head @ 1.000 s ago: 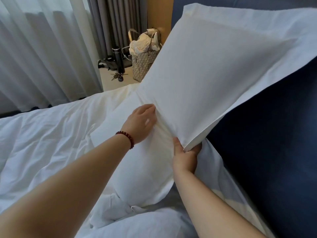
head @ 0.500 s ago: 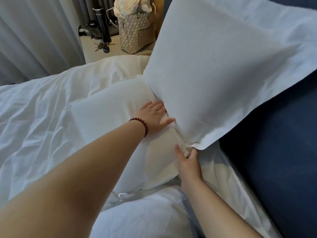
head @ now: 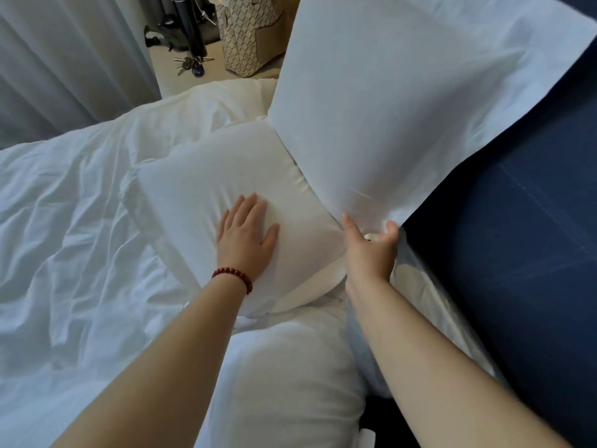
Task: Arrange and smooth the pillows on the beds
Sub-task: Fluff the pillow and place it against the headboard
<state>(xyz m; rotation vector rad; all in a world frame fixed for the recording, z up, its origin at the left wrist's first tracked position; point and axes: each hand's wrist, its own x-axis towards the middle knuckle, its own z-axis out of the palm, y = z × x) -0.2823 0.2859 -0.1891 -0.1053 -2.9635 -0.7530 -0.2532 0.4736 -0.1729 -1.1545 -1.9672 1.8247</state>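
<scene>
A large white flanged pillow (head: pixel 403 101) leans upright against the dark blue headboard (head: pixel 517 253). Its lower corner is pinched by my right hand (head: pixel 370 250), thumb and fingers around the flange. A second white pillow (head: pixel 206 176) lies flat on the bed in front of it. My left hand (head: pixel 247 239), with a red bead bracelet on the wrist, rests palm down with fingers spread on this flat pillow. A third white pillow (head: pixel 290 383) lies nearest me, between my forearms.
A rumpled white duvet (head: pixel 71 237) covers the bed to the left. Beyond the bed are sheer curtains (head: pixel 64 53), a patterned tote bag (head: pixel 252 37), keys (head: pixel 190 64) and a dark stand on the floor.
My left hand slid back from the seam between the pillows and flattened on the lying pillow. My right hand moved right along the upright pillow's lower corner. The view tilted further down.
</scene>
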